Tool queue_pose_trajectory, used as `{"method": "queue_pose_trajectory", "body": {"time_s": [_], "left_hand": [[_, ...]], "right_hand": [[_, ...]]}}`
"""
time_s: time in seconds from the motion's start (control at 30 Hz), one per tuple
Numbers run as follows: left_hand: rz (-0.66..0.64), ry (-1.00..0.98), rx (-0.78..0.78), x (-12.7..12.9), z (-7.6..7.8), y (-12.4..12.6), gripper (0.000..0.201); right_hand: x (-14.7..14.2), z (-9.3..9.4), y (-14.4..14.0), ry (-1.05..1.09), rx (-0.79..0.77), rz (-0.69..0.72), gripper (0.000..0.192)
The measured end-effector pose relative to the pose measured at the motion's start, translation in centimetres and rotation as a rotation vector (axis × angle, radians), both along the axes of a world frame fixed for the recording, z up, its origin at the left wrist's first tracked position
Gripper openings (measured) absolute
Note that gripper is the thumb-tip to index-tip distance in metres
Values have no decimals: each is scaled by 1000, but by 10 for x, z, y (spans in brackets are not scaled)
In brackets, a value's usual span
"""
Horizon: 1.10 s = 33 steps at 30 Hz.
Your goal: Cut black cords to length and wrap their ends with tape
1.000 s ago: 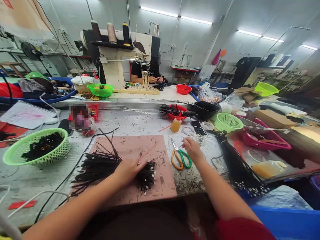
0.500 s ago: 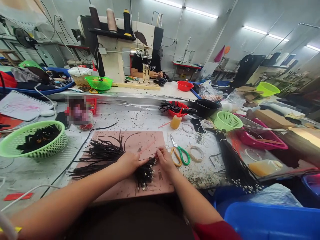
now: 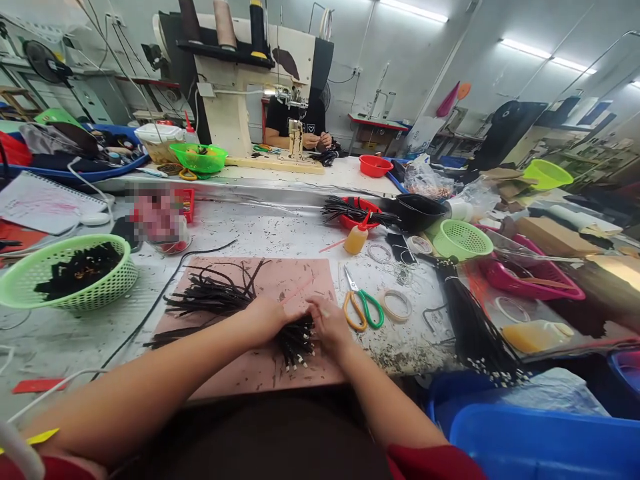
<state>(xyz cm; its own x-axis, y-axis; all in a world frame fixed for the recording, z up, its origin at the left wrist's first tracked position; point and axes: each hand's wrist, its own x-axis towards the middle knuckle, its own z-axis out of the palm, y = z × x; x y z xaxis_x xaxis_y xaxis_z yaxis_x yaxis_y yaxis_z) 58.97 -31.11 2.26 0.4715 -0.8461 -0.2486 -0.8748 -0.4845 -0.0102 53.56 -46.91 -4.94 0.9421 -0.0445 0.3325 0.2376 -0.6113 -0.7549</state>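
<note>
We note the right hand [image 3: 327, 322] has left the scissors [image 3: 364, 307] and joined the left hand [image 3: 267, 319], both now closed around the black cord bundle [image 3: 295, 340] on the counter's near edge, gathering it.

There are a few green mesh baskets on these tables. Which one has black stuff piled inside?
The large green basket at the far left, beside the pink mat. It holds dark pieces; the smaller basket on the right looks empty, and the one by the sewing machine holds orange bits.
</note>
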Motion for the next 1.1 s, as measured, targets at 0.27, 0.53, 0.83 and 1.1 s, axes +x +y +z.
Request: {"method": "queue_pose_trajectory", "body": {"time_s": [0.27, 0.53, 0.83, 1.1], "left_hand": [[12, -86, -22, -7, -3, -3, 48], [57, -82, -4, -10, -5, 1, 41], [71, -70, 127, -10, -7, -1, 49], [109, -70, 111, -13, -6, -9, 44]], "right_hand": [[-1, -2, -5, -36, 41, 16, 18], [8, -10, -9, 36, 233, -97, 28], [3, -5, -6, 69, 275, -178, 23], [-3, -8, -10, 95, 341, -299, 27]]}}
